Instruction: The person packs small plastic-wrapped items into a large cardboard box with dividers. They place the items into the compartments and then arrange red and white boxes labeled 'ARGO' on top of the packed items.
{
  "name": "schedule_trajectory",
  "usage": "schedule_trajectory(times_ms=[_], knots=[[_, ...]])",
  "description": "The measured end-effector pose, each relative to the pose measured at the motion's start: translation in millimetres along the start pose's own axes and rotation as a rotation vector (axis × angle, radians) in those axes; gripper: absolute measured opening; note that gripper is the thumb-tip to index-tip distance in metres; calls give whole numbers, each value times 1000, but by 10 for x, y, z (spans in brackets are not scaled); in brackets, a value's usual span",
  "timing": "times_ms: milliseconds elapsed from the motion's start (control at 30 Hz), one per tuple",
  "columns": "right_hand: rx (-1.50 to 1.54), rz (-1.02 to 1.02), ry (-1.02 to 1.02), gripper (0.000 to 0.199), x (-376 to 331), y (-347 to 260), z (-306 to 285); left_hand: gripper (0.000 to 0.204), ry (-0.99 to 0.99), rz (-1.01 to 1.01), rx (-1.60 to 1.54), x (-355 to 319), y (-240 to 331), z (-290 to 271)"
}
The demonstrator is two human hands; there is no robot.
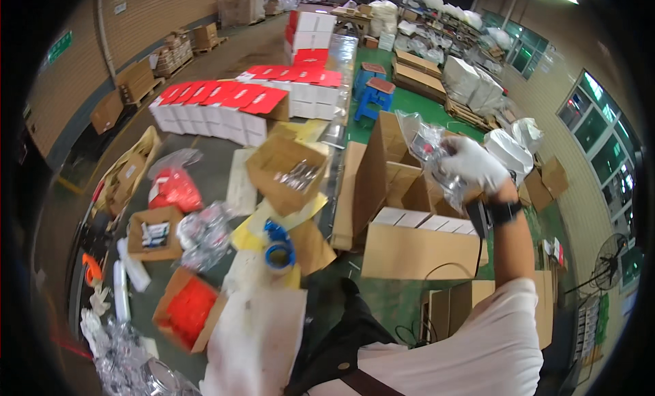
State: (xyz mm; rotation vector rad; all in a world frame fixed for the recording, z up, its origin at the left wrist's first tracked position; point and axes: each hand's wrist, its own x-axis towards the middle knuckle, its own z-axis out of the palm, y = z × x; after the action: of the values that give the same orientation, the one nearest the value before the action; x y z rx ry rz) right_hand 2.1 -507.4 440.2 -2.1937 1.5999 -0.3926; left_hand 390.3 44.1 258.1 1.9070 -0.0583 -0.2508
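Observation:
My right hand (472,164), in a white glove, is closed on a crumpled clear plastic bag (447,184) with something small and reddish inside. It holds the bag above a large open cardboard carton (379,154). Cardboard dividers split the carton's inside, and a row of white boxes (423,221) lines its near side. A dark band with a device (501,213) circles my right wrist, and a thin cable hangs from it. My left hand does not show.
On the workbench (222,167) at left stand red-and-white boxes (225,99), a carton of small metallic parts (290,167), a blue tape dispenser (278,249), and a carton of red pieces (191,311). Blue stools (375,99) stand beyond the large carton; a fan (607,259) is at right.

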Motion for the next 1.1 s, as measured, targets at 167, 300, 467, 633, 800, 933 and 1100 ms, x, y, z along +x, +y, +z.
schedule_trajectory(times_ms=[167, 300, 467, 633, 800, 933, 1100], knots=[[-494, 58, -384, 47, 2087, 1172, 348, 43, -279, 74, 3, -458, 716, 1660], [-393, 99, -502, 51, 3328, 2100, 1515, 41, -504, 329, 322, -841, 874, 2745], [-58, 138, -810, 54, 3775, 2462, 2124, 41, -616, 56, 488, -1231, 1299, 3227], [-231, -145, -887, 59, 3720, 2728, 2515, 39, -777, -49, 232, -1405, 2151, 4387], [-135, -374, -604, 48, 3853, 2731, 1690, 49, -1174, -7, 32, -1524, 2385, 5368], [661, -258, -1133, 39, 3257, 2068, 428, 39, -1380, 595, 281, -1693, 2629, 6210], [619, -354, -1079, 23, 3059, 2228, 392, 43, -1174, 951, 450, -2047, 2474, 6972]])
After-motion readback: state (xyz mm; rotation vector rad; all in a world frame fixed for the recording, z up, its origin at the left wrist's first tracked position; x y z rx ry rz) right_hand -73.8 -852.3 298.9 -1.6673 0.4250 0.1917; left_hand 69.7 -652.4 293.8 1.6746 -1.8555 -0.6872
